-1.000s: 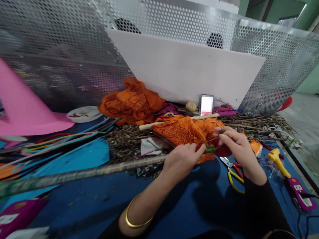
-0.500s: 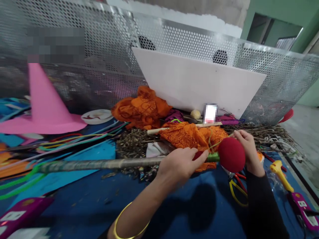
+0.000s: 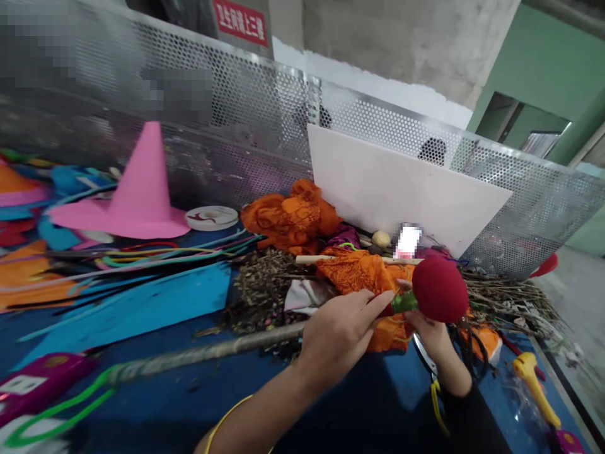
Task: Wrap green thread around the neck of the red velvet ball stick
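My left hand (image 3: 338, 325) is wrapped round a long stick (image 3: 212, 352) bound in grey-brown wrapping, near its right end. A round red ball (image 3: 440, 289) sits on that end, with a green band (image 3: 404, 302) just below it. Green pipe-cleaner loops (image 3: 61, 419) hang from the stick's far left end. My right hand (image 3: 428, 331) is under the ball, its fingers curled up at the green band and partly hidden behind it. Orange patterned cloth (image 3: 352, 272) lies just behind both hands.
Scissors (image 3: 428, 362) lie beside my right wrist. A yellow glue gun (image 3: 536, 388) is at the right. Behind stand a pink cone hat (image 3: 142, 189), a ribbon roll (image 3: 211, 217), a white board (image 3: 401, 183) and a perforated metal screen (image 3: 265, 94). Blue sheet (image 3: 142, 302) and dried twigs (image 3: 265, 277) lie on the table.
My right hand has moved from behind the ball's right side to below it, at the green band. The stick now tilts up towards the ball. The view has shifted left and up.
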Demonstrator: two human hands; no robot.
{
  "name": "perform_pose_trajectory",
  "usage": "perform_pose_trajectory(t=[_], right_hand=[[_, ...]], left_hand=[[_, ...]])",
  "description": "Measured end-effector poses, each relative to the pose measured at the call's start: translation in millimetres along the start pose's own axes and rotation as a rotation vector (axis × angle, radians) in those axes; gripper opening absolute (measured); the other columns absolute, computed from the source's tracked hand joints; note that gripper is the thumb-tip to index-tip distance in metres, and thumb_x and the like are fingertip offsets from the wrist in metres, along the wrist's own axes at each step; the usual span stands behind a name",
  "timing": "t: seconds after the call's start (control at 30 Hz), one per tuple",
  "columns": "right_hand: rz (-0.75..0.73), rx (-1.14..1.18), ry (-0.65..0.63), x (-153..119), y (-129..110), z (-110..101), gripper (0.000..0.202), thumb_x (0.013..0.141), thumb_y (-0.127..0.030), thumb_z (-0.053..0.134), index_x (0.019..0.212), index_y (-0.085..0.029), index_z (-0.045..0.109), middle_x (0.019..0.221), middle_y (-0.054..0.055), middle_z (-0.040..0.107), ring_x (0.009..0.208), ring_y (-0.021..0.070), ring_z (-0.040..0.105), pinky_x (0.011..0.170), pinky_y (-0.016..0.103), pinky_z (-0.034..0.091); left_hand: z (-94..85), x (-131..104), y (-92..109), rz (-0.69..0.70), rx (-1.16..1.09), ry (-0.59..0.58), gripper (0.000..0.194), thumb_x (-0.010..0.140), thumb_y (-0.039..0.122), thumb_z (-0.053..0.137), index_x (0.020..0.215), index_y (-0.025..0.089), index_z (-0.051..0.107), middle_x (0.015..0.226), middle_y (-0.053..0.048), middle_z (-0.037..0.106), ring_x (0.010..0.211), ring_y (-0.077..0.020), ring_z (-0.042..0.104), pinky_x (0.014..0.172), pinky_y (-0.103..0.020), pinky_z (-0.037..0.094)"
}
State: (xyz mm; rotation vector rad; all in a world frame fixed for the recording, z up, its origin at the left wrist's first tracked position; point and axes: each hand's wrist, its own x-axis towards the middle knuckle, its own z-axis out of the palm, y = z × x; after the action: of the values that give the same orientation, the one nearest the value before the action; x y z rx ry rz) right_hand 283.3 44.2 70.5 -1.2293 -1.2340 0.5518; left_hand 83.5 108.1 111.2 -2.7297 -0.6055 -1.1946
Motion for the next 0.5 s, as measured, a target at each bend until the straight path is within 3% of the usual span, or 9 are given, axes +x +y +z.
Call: perform_pose_trajectory(t=[0.07,0.13,0.2,0.27,0.37,0.43,0.5], right_hand=[[0.000,0.082,-0.077,-8,-5,17,0.028,0.082,-0.047,0.065,0.098,-0.024,0.070,0.087,0.005,0.072,0.093,0.0248,0.067,0.088,0.038,0.053],[0.037,0.065,-0.135,-16,-12,27,0.025,0.086,-0.047,0.061,0.087,-0.023,0.069,0.071,0.003,0.068,0.074,0.0211,0.066,0.073,0.033,0.054],[0.045,-0.097,-0.092,-22,-23,29,0.028,0.090,-0.042,0.057,0.072,-0.022,0.065,0.058,0.000,0.059,0.057,0.0167,0.058,0.057,0.027,0.048],[-0.047,-0.313,0.034,-29,-36,26,0.029,0.091,-0.033,0.054,0.066,-0.022,0.063,0.056,0.000,0.054,0.053,0.0152,0.051,0.054,0.027,0.042],[-0.264,-0.446,0.135,-37,-53,21,0.016,0.087,-0.024,0.060,0.073,-0.023,0.068,0.074,0.005,0.060,0.072,0.0196,0.057,0.068,0.032,0.045],[-0.319,-0.344,0.075,-40,-58,22,0.014,0.087,-0.023,0.060,0.076,-0.024,0.069,0.093,0.009,0.064,0.093,0.0247,0.060,0.083,0.039,0.046],[-0.287,-0.124,-0.004,-39,-56,25,0.020,0.090,-0.029,0.058,0.074,-0.023,0.068,0.093,0.009,0.065,0.096,0.0258,0.061,0.089,0.043,0.045]], left_hand=[[-0.5,0,2,-0.078,-0.051,-0.051,0.031,0.092,0.016,0.050,0.121,0.021,0.059,0.083,-0.001,0.068,0.073,-0.0181,0.065,0.064,-0.029,0.049],[-0.6,2,3,-0.149,-0.069,-0.098,0.032,0.090,0.015,0.052,0.120,0.023,0.061,0.084,-0.001,0.069,0.075,-0.0185,0.067,0.067,-0.029,0.050],[-0.6,5,3,-0.229,-0.087,-0.142,0.033,0.087,0.013,0.054,0.117,0.024,0.063,0.087,0.000,0.071,0.078,-0.0188,0.069,0.069,-0.029,0.051],[-0.7,8,3,-0.314,-0.119,-0.186,0.034,0.086,0.012,0.056,0.116,0.026,0.064,0.091,0.000,0.073,0.081,-0.0191,0.070,0.070,-0.029,0.052],[0.0,10,2,-0.382,-0.174,-0.234,0.036,0.085,0.012,0.056,0.117,0.027,0.063,0.098,0.000,0.074,0.087,-0.0195,0.070,0.075,-0.029,0.052],[1.6,11,2,-0.388,-0.215,-0.261,0.036,0.084,0.013,0.057,0.116,0.028,0.062,0.101,0.000,0.074,0.089,-0.0190,0.070,0.076,-0.029,0.052],[4.2,11,5,-0.385,-0.261,-0.308,0.034,0.084,0.014,0.057,0.115,0.028,0.063,0.101,0.001,0.074,0.090,-0.0182,0.070,0.076,-0.027,0.051]])
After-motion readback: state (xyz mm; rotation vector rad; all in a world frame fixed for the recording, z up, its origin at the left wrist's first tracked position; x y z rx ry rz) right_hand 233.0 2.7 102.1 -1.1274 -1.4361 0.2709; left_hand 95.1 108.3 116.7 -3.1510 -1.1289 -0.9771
